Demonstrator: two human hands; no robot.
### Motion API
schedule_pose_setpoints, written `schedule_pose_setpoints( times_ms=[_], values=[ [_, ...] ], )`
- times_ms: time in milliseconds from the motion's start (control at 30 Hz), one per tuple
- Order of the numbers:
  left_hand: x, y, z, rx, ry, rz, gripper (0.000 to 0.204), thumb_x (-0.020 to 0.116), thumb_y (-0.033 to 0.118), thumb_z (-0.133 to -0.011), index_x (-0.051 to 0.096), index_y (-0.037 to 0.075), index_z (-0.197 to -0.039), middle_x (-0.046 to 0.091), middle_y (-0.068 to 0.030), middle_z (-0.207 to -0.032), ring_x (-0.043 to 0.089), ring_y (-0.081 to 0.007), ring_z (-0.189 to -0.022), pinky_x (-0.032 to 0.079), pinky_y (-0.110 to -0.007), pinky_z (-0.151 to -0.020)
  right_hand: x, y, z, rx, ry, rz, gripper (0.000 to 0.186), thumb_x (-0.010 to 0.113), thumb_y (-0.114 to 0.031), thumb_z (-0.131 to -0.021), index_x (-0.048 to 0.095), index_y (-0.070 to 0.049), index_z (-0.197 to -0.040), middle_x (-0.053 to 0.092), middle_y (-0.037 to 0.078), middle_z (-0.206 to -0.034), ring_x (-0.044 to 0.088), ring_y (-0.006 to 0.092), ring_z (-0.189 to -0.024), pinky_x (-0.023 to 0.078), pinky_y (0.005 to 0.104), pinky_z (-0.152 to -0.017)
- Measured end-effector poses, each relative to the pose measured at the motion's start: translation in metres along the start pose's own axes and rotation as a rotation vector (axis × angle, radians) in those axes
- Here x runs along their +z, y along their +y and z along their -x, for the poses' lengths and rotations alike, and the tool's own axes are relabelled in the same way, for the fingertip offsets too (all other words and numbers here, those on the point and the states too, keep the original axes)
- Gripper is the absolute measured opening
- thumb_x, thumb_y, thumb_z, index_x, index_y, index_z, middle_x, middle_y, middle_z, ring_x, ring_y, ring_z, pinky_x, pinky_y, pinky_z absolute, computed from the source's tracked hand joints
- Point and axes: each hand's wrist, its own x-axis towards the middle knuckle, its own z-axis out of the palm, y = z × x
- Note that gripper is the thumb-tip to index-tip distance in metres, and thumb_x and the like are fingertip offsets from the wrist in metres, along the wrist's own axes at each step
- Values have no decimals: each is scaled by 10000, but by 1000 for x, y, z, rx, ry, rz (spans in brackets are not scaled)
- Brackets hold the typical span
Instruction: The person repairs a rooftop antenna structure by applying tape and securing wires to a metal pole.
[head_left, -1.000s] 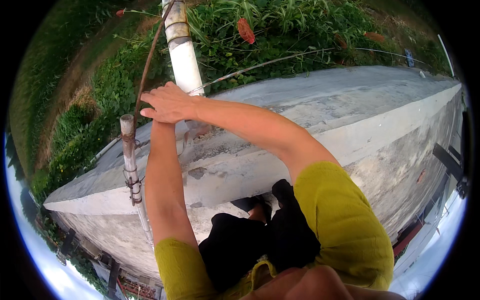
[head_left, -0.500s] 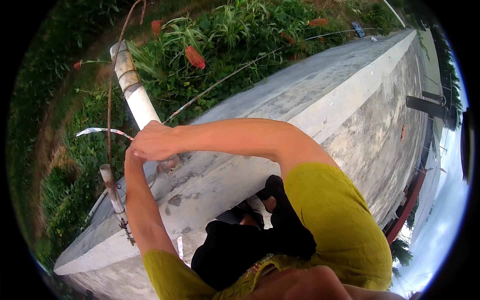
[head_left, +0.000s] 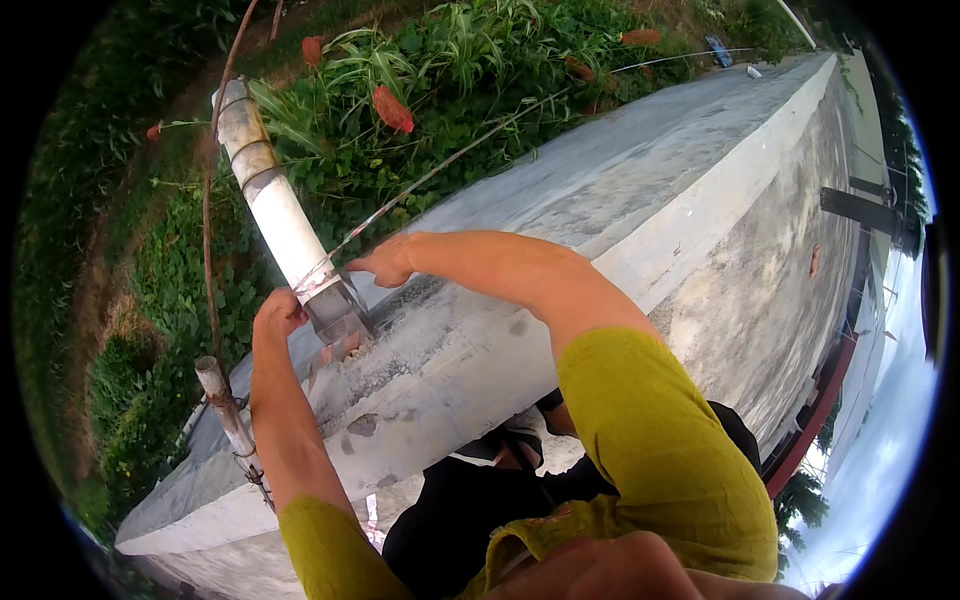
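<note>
A white pipe (head_left: pixel 285 225) with brown-stained bands at its far end leans out over the concrete ledge. Round its near part goes a thin, pale plastic strip (head_left: pixel 316 276), which meets a long cord (head_left: pixel 440 165) running off to the far right. My left hand (head_left: pixel 280 313) is closed just left of the pipe, by the strip; whatever its fingers hold is hidden. Right of the pipe is my right hand (head_left: pixel 388 262), index finger pointing at the strip and the other fingers curled. What those curled fingers hold, if anything, I cannot make out.
I am at a broad concrete ledge (head_left: pixel 640 190) with a rough side wall. A short upright post (head_left: pixel 225 405) with wire round it stands beside my left forearm, and a thin rusty rod (head_left: pixel 208 220) rises beyond it. Green plants (head_left: pixel 440 75) with reddish heads grow behind.
My hands, together before in front of the pipe, are now apart on either side of it. The strip round the pipe has come into view; its loose end on the left no longer shows.
</note>
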Motion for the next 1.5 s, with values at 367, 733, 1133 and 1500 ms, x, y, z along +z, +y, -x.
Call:
schedule_pose_setpoints(
  times_ms=[367,733,1133,1500],
  values=[
    [20,5,42,82,-182,-337,278,607,337,-969,641,155,-1176,684,-7,-1046,623,-133,-851,507,-316,-656,28,-18,-56,-133,266,-319,401,565,-290,-906,576,-81,-1248,666,196,-1181,628,382,-1096,501,478,-891],
    [26,5,51,97,-218,-331,372,646,337,-953,617,143,-1268,665,-6,-1191,629,-131,-1031,525,-335,-841,17,-26,-61,-52,250,-195,269,589,-216,-850,726,-79,-1035,713,186,-1045,682,358,-987,531,451,-820],
    [17,17,38,265,347,-275,292,608,297,-933,680,84,-1120,706,-68,-1033,660,-189,-925,521,-391,-774,-16,-24,-17,-5,209,25,266,568,-183,-846,741,-34,-982,714,185,-1048,678,328,-1022,515,460,-827],
    [135,75,159,1362,938,-1071,107,623,164,-845,695,117,-909,608,-28,-863,555,-246,-882,405,-384,-765,-18,-25,15,-37,455,-54,247,597,-226,-815,744,-31,-849,707,221,-889,684,388,-890,534,479,-755]
  ],
)
